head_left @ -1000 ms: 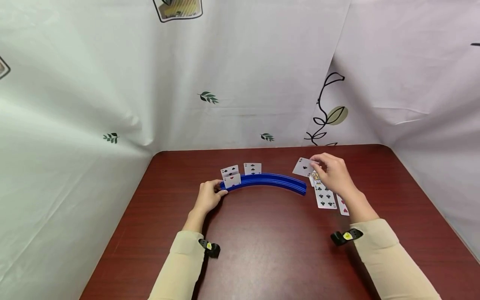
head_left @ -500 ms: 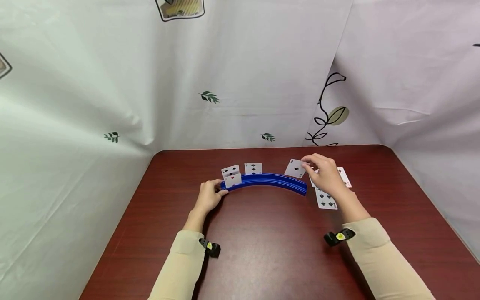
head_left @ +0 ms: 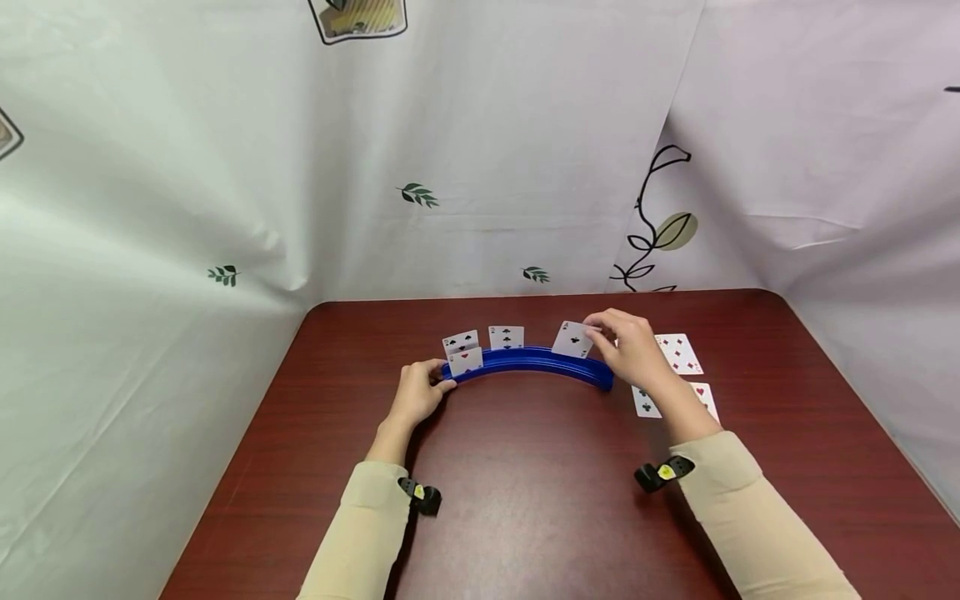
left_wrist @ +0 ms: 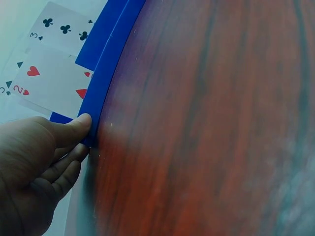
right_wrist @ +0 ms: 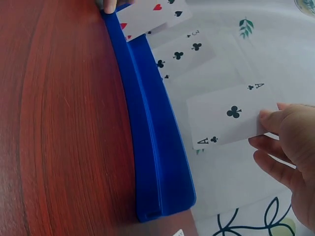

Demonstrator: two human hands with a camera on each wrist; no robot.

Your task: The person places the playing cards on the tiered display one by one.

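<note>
A curved blue card holder (head_left: 525,359) lies on the table. My left hand (head_left: 417,392) grips its left end, the thumb on the near edge in the left wrist view. At that end the two of hearts (left_wrist: 49,78) stands in front of a spade card (head_left: 460,340). The three of clubs (right_wrist: 179,55) stands farther along, in the rear slot. My right hand (head_left: 630,346) pinches the ace of clubs (right_wrist: 231,117) by its edge between thumb and fingers. In the right wrist view the ace is tilted beside the holder's right part, apart from its rear edge.
Several loose cards lie on the table to the right, partly under my right forearm. Among them are a diamond card (head_left: 679,354), a heart card (head_left: 705,400) and a club card (head_left: 645,403). A white patterned curtain (head_left: 480,167) hangs behind the table (head_left: 525,500).
My right hand has moved left with the ace of clubs, from above the loose cards to the holder's right part. More of the diamond card shows. My left hand has stayed put.
</note>
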